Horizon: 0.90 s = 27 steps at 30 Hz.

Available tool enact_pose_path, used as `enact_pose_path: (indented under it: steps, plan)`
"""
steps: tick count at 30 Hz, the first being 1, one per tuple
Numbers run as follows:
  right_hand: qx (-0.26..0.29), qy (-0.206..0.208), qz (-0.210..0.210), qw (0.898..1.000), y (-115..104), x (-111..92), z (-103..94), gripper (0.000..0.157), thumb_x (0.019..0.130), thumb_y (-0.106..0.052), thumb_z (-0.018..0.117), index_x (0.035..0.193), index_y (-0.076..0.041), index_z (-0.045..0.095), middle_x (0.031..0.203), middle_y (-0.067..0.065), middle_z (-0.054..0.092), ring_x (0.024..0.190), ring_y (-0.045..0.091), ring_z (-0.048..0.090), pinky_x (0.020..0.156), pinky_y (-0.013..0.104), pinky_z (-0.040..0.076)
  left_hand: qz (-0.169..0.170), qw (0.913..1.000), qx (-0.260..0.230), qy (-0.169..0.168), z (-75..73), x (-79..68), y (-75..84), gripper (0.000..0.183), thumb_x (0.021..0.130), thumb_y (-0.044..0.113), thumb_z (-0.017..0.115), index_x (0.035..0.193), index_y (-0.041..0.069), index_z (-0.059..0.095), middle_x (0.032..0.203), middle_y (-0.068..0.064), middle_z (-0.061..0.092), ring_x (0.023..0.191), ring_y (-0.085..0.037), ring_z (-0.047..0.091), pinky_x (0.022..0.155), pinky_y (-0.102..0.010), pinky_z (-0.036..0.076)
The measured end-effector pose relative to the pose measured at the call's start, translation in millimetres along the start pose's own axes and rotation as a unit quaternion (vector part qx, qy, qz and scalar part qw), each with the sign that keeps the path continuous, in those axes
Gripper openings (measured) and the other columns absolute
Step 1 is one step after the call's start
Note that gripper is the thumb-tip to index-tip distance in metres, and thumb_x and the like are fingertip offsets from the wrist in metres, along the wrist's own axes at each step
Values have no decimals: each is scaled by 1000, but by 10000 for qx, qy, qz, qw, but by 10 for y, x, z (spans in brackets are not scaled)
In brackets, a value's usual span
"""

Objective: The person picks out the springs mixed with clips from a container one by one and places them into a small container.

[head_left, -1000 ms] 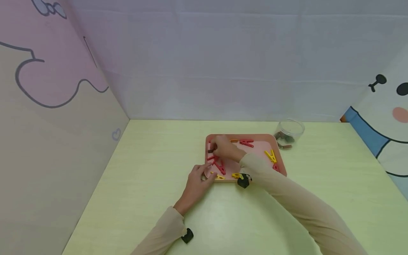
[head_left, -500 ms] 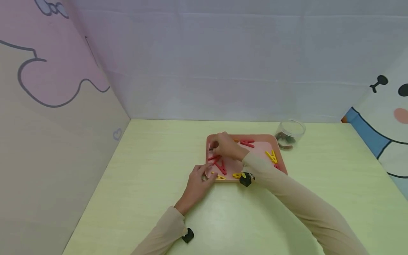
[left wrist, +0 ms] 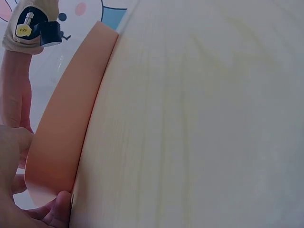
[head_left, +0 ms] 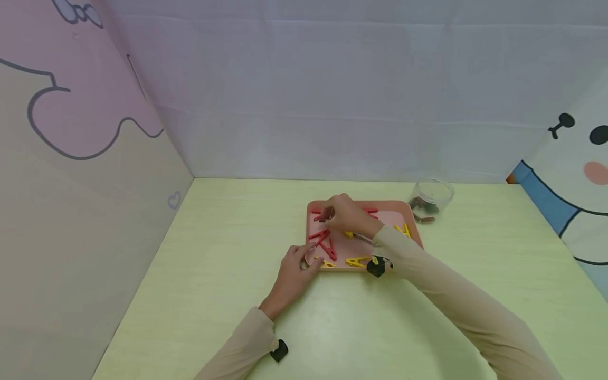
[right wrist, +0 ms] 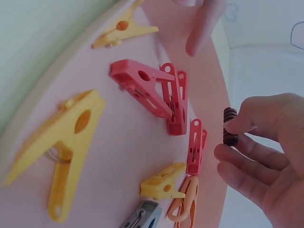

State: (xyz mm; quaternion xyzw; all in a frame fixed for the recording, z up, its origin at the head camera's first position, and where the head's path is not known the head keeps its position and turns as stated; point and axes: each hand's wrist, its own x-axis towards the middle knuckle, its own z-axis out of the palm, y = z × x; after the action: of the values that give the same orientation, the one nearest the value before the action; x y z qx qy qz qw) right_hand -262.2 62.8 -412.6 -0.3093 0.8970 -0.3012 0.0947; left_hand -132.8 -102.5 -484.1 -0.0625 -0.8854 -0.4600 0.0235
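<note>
My right hand [head_left: 349,214] is over the back left of a pink tray [head_left: 415,232]. Between its thumb and fingertips it pinches a small dark brown ribbed piece [right wrist: 231,126], like a short coil. My left hand [head_left: 291,272] grips the tray's near left corner, with fingertips under the wall in the left wrist view. Beside the hands lie red clothespins [right wrist: 142,83], some overlapping, and another red clothespin [right wrist: 194,149] near the far wall. Yellow clothespins [right wrist: 71,142], an orange one [right wrist: 185,202] and a grey one [right wrist: 145,216] lie in the tray too.
Behind the tray's right corner stands a clear round jar [head_left: 434,192] with dark pieces inside. A brown piece [head_left: 427,219] lies on the table [head_left: 228,227] beside it. Patterned panels and a pale wall [head_left: 309,95] enclose the table.
My right hand has moved right and slightly back with the brown ribbed piece, uncovering more clothespins at the tray's left and middle. The left hand has stayed on the corner.
</note>
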Motion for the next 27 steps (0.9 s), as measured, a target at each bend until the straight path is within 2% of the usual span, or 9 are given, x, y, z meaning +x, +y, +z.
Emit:
enact_pose_path:
  steps: [11,19,27]
  plan:
    - [-29,136,-261,9996,102,-222,-163,6,81,-4,69,86,-4,72,81,1,66,73,14,60,66,31,52,-141,9999,-12,-95,17,1,14,47,90,39,63,129,13,58,107,-6,51,85,-16,46,64,-27,41]
    - [-274,592,-574,9962,152,-365,-346,8,79,-1,70,86,-5,72,80,4,66,71,16,61,64,33,52,-75,9999,70,13,14,10,-5,47,89,38,64,129,12,59,106,-6,52,85,-17,46,64,-28,42]
    - [38,730,-568,9957,184,-505,-509,11,78,1,70,88,-2,72,83,7,67,71,16,61,63,34,52,-65,9998,128,-103,-16,12,-1,48,89,38,64,130,13,58,107,-6,52,85,-17,45,64,-28,40]
